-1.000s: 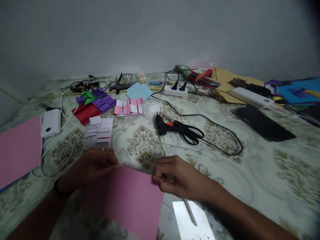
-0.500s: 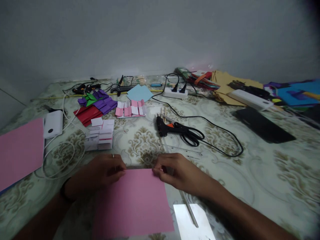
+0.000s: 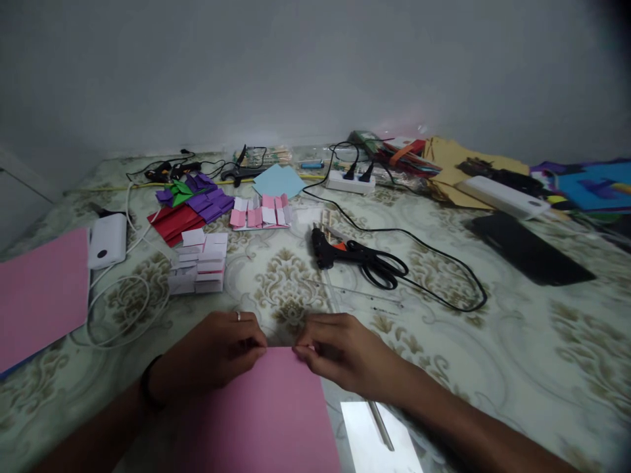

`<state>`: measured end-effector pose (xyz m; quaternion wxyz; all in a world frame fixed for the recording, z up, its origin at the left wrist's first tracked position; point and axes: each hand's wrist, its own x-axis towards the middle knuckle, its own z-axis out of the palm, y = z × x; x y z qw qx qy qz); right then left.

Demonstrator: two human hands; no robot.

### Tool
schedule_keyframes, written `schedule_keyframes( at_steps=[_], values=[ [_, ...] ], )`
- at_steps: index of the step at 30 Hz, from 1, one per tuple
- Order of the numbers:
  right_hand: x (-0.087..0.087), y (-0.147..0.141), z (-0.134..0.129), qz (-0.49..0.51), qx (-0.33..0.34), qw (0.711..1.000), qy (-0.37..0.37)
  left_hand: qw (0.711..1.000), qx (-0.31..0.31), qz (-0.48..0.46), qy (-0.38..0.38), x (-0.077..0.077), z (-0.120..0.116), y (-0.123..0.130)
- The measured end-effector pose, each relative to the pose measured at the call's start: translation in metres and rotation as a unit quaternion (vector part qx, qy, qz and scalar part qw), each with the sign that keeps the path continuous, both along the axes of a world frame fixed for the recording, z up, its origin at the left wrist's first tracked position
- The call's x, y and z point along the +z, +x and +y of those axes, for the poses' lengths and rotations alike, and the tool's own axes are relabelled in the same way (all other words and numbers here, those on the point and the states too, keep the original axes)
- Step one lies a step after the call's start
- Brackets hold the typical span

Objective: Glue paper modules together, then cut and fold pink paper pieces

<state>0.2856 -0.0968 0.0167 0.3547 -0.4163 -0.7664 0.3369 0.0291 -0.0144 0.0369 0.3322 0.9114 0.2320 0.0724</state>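
A pink sheet of paper [image 3: 269, 414] lies in front of me, its far edge pinched between the fingers of both hands. My left hand [image 3: 221, 348], with a ring and a dark wristband, closes on the edge at the left. Close beside it, my right hand [image 3: 340, 348] grips the same edge toward the right corner. Under my right forearm, a thin grey rod [image 3: 380, 424] rests on a white piece of paper [image 3: 362, 437]. A clear ruler [image 3: 359, 295] lies just beyond my right hand.
Ahead lie a black glue gun [image 3: 325, 249], black-handled scissors [image 3: 384, 263] and a looping cord. Folded white paper strips [image 3: 211, 263], a white power bank [image 3: 108, 242] and more pink paper [image 3: 44, 295] are at left. A power strip [image 3: 351, 182] and dark phone-like slab [image 3: 532, 249] sit farther off.
My hands have drawn closer together along the paper's far edge, the left one moving right. That edge now sits slightly lower in view, nearer to me.
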Motion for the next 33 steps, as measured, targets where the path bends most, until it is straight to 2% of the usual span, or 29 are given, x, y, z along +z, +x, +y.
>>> schedule_keyframes(
  at_steps=[3, 14, 18, 22, 28, 33],
  values=[
    [-0.002, -0.005, -0.001, 0.004, 0.008, 1.0, 0.0, 1.0, 0.0, -0.009, 0.01, -0.004, -0.003, 0.003],
    [-0.008, -0.013, -0.006, -0.002, 0.023, 1.0, 0.014, 1.0, -0.003, -0.015, 0.008, -0.004, -0.011, 0.003],
    [-0.009, -0.012, -0.006, 0.005, 0.02, 1.0, 0.014, 1.0, 0.006, -0.01, -0.025, -0.005, -0.01, 0.003],
    [-0.008, -0.011, -0.005, 0.009, 0.013, 1.0, 0.014, 0.998, 0.01, -0.018, -0.055, -0.005, -0.008, 0.005],
    [-0.004, -0.006, -0.002, 0.004, -0.002, 1.0, 0.009, 0.998, 0.022, -0.025, -0.06, -0.005, -0.004, 0.005],
    [0.004, 0.004, 0.003, -0.008, -0.038, 0.999, -0.013, 0.996, 0.039, -0.033, -0.07, -0.005, 0.002, 0.002]
  ],
)
